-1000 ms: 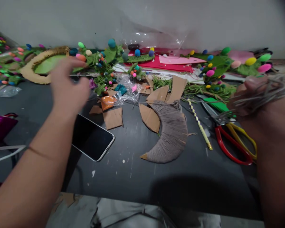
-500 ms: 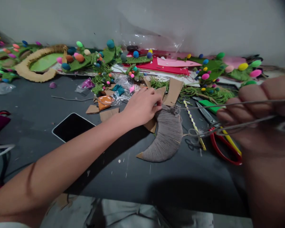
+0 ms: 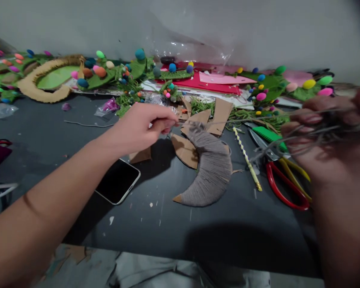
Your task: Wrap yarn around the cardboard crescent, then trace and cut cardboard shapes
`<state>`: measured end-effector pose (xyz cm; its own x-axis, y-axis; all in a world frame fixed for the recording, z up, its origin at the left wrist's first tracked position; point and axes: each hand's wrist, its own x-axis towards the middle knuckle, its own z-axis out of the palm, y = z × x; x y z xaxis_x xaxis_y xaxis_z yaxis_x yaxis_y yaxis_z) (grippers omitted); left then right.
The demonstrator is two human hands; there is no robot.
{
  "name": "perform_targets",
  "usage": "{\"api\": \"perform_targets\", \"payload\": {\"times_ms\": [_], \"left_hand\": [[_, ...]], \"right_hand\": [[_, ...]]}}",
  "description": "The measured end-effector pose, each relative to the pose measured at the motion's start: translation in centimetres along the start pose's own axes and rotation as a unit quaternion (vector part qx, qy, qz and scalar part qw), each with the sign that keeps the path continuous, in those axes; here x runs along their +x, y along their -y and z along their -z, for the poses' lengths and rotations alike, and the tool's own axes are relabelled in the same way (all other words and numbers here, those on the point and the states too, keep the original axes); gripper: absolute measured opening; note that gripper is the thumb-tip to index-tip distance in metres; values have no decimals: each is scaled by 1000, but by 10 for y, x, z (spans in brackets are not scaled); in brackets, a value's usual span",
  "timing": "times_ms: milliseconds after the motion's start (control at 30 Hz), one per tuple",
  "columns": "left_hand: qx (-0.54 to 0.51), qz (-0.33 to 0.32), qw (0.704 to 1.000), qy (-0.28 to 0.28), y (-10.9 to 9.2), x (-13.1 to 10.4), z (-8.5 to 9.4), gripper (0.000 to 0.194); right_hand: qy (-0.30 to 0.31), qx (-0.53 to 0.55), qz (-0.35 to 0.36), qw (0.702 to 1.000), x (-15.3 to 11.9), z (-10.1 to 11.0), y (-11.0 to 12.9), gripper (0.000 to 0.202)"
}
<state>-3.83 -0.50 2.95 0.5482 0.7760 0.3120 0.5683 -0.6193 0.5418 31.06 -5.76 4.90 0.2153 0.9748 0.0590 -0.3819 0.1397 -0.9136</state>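
A crescent-shaped cardboard piece wrapped in grey yarn [image 3: 213, 172] lies flat on the dark table, its bare brown tip toward the lower left. My left hand [image 3: 142, 126] is raised left of its upper end, thumb and fingers pinched on a strand of grey yarn [image 3: 243, 120]. That strand runs rightward to my right hand [image 3: 321, 136], which is blurred, close to the camera and curled around several loose strands. Beneath the right hand are scissors [image 3: 288, 186] with red and yellow handles. A patterned pencil [image 3: 247, 160] rests between the scissors and the crescent.
A phone [image 3: 120, 182] lies under my left forearm. Cardboard scraps [image 3: 222, 114] are behind the crescent, and a green comb [image 3: 265, 136] is beside the scissors. Green decorations with colourful balls [image 3: 102, 78] line the wall, along with a tan C-shaped piece [image 3: 30, 88] and red sheets [image 3: 183, 84].
My left hand has left the crescent's upper end and moved left, drawing the yarn across it. The crescent stays nearly in place. My right hand has shifted slightly, its strands now more bunched.
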Motion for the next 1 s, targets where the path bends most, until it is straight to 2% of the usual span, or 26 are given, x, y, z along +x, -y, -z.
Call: {"api": "perform_targets", "payload": {"times_ms": [100,167,233,333,567,767,1000], "left_hand": [[-7,11,1000,-13,13,-13,5,20],[-2,12,1000,-13,18,-21,4,22],[4,5,1000,-2,22,-26,4,23],[27,-4,1000,12,27,-31,7,28],[98,-21,994,33,36,-31,18,35],[135,-34,989,50,41,-33,26,38],[137,-3,987,82,41,-32,31,37]], "right_hand": [[-40,72,-75,994,6,-2,-7,44],[-72,78,-107,988,10,1,-12,40],[-69,81,-135,985,13,5,-17,40],[-32,72,-162,984,16,13,-22,44],[-69,-14,-147,987,16,14,-20,38],[-59,-58,-143,986,13,11,-20,38],[-85,-79,-139,983,16,9,-21,39]]}}
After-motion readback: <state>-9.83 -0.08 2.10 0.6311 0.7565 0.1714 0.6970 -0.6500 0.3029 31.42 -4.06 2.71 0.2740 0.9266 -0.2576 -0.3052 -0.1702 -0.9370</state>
